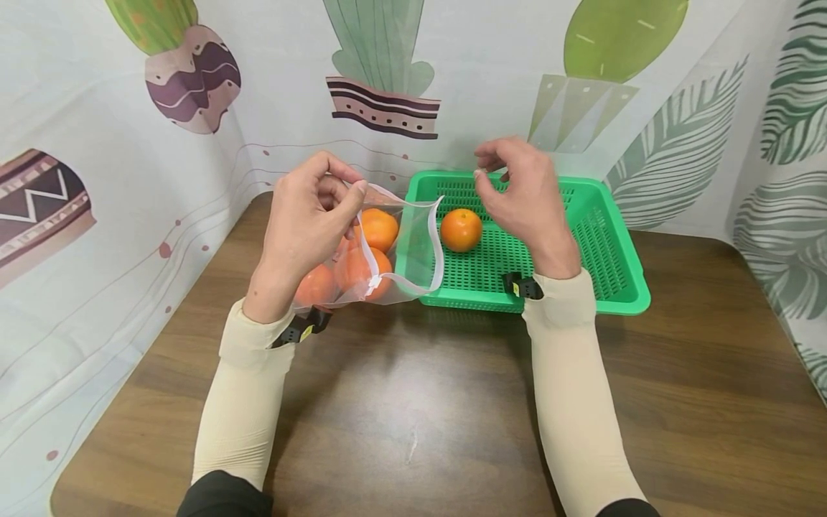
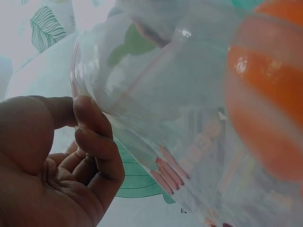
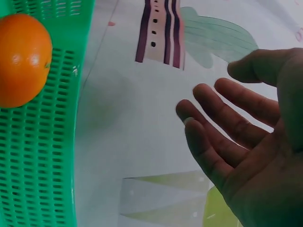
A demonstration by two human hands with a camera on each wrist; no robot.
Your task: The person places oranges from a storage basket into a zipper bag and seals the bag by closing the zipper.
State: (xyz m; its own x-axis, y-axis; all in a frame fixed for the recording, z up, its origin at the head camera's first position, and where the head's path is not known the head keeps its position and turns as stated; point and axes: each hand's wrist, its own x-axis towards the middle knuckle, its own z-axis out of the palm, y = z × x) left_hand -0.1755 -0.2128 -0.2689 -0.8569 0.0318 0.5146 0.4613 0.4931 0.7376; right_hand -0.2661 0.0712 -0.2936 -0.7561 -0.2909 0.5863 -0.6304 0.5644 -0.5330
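Observation:
My left hand (image 1: 313,219) pinches the rim of a clear zip bag (image 1: 413,248) between thumb and index finger. The bag's mouth gapes toward the right, with its white slider at the near side. Inside it lie several oranges (image 1: 377,230); one bulges close to the camera behind the plastic (image 2: 165,99) in the left wrist view. A single orange (image 1: 461,230) sits in the green basket (image 1: 623,276), beside the bag's mouth. Above the basket hovers my right hand (image 1: 525,190), fingers loosely bent and holding nothing; the right wrist view shows its palm (image 3: 251,184) bare.
The basket stands at the back of the brown wooden table (image 1: 413,402), near the cloth backdrop (image 1: 284,72) printed with cacti and leaves. The bag overlaps the basket's left rim. Dark wrist cameras are strapped at both cuffs.

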